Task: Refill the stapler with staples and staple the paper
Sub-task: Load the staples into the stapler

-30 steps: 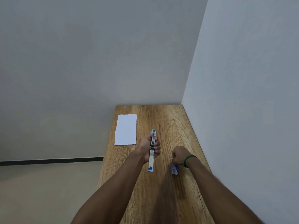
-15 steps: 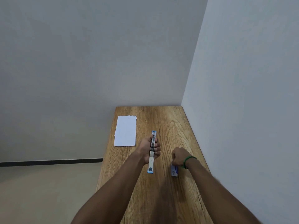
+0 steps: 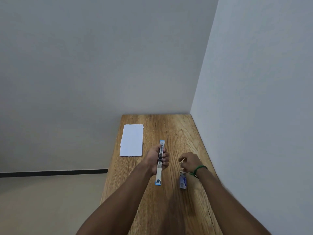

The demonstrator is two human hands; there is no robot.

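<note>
Floor (image 3: 42,200): smooth, pale beige, at far left, edged by a thin black skirting strip (image 3: 50,172) under a plain matte grey wall (image 3: 84,65). Table (image 3: 179,133): a long rectangular top of warm brown wood with bold streaked grain, set into the corner, its far and right edges against the walls. Paper (image 3: 131,140): a white rectangular sheet or thin stack with a ragged far edge, lying flat at the far left of the table, well apart from both hands. Left hand (image 3: 155,160): fingers and thumb curled round the middle of the stapler, gripping it firmly from the left. Stapler (image 3: 159,167): long and narrow, swung open into one straight line running near to far, with a bright metal channel and light-blue plastic at both ends; it is held over the middle of the table, and whether it touches the wood cannot be told. Right hand (image 3: 189,162): just right of the stapler and apart from it, knuckles up, fingers loosely curled, thumb and forefinger drawn close; whether they pinch anything cannot be told. Bracelet (image 3: 199,169): green cord or beads round the right wrist. Staple box (image 3: 183,181): a small blue and white carton on the wood, just near of the right hand. Right wall (image 3: 262,99): smooth and pale grey.
</note>
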